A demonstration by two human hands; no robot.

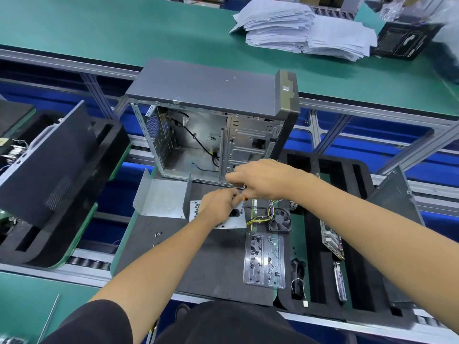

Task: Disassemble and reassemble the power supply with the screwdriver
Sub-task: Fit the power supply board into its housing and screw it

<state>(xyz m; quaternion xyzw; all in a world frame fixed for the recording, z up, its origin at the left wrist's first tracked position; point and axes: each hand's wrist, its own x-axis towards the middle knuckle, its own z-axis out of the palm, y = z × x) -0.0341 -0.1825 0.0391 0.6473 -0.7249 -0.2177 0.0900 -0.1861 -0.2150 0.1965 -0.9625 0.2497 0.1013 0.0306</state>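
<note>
Head view, centre of the frame: my left hand (219, 203) rests on the power supply (218, 217), a grey metal box lying on the dark mat (198, 264) just below the open computer case (211, 135). Its fingers curl at the box's upper right corner, beside the black socket, and appear to steady either a screw or the tool tip; which one I cannot tell.

My right hand (263, 178) sits just above and to the right, fingers closed round the screwdriver (243, 202). Only a bit of orange handle and the thin shaft show below the fist, the shaft pointing down at the box's face.

Judgement: a screw on the box's face is being driven or loosened; which direction, I cannot say. A bent metal cover (161, 199) lies apart at the left, and a fan (280, 219) with loose wires lies right of the box, so the unit appears open. Next move calls for keeping the tip seated and upright while turning.
</note>
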